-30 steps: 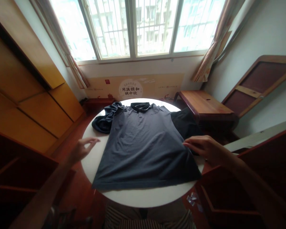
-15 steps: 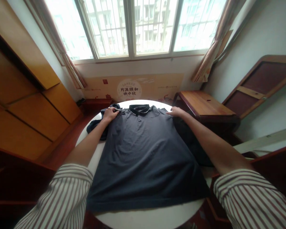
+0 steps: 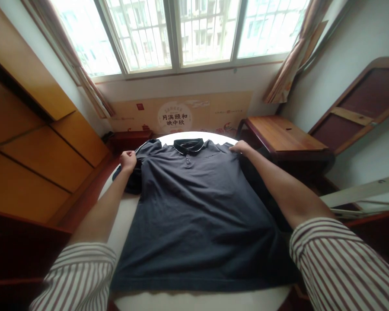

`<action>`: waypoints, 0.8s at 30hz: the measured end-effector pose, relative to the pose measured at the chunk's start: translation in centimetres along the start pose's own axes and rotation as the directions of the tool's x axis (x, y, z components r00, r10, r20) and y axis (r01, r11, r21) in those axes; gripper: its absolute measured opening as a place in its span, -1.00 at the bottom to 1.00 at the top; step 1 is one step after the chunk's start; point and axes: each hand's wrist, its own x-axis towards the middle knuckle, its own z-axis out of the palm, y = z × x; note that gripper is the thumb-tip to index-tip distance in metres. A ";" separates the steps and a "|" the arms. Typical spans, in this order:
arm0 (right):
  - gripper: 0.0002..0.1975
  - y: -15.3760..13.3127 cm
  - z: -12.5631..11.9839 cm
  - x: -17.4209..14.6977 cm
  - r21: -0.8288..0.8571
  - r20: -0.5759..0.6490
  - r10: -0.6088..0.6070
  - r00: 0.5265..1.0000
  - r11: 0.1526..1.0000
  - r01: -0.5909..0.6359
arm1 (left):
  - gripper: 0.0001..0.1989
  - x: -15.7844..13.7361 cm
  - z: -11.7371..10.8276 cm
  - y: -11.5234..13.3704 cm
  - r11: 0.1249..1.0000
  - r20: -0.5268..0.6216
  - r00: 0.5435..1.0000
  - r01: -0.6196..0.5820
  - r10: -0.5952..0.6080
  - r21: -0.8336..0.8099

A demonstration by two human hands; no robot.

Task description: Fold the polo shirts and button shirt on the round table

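A dark grey polo shirt (image 3: 194,207) lies front up across a round white table (image 3: 214,299), its black collar at the far side and its hem towards me. My left hand (image 3: 128,160) is closed on the edge of the sleeve on the left, which is drawn out sideways. On the other side, my right hand (image 3: 241,147) pinches the sleeve on the right. Soft creases run over the shirt's front. Beneath the left sleeve shows a dark cloth bundle (image 3: 133,183), partly hidden.
Dark material (image 3: 262,190) lies under my right forearm. A wooden side table (image 3: 285,131) stands beyond on the right. Orange-brown cabinets (image 3: 29,160) line the left, and a barred window (image 3: 204,30) is ahead above a printed banner (image 3: 210,112).
My left hand has moved left and towards me, drawing the left sleeve out flat. My right hand has stayed at the right sleeve. The view has shifted slightly.
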 end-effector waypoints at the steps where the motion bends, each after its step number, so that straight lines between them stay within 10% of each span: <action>1: -0.64 0.0 -0.2 0.0 0.010 -0.016 0.015 1.000 1.000 -0.015 | -0.73 -1.0 -0.4 0.5 0.994 -0.031 0.993 -0.111 0.111 0.020; 3: -0.65 0.0 -0.9 -0.2 0.028 -0.069 0.045 0.997 0.999 -0.043 | -0.71 -4.0 -1.2 1.3 0.896 -0.017 0.898 -0.437 0.439 0.075; 7: -0.63 0.0 -2.4 -0.9 0.020 -0.221 0.092 0.971 0.996 -0.089 | -0.76 -11.6 -2.1 0.7 0.533 0.302 0.506 -0.846 0.808 -0.012; 12: -0.60 -1.0 -4.5 -4.4 -0.164 -0.150 -0.032 0.988 0.986 0.007 | -0.75 -19.4 -4.7 -2.0 0.520 0.449 0.416 -0.844 0.791 -0.135; 15: -0.53 -1.7 -6.0 -9.9 -0.260 -0.125 -0.247 0.961 0.943 0.208 | -0.75 -23.2 -9.1 -2.9 0.494 0.558 0.270 -0.816 0.785 -0.300; 19: -0.65 -0.6 -6.0 -22.4 -0.203 -0.020 -0.693 0.721 0.709 0.676 | -0.58 -27.7 -14.9 -4.3 0.409 0.646 0.051 -0.811 0.762 -0.418; 24: -0.79 2.0 -2.3 -37.7 -0.060 0.159 -0.879 0.449 0.445 0.894 | -0.69 -30.6 -17.0 -6.6 0.269 0.593 0.046 -0.917 0.804 -0.294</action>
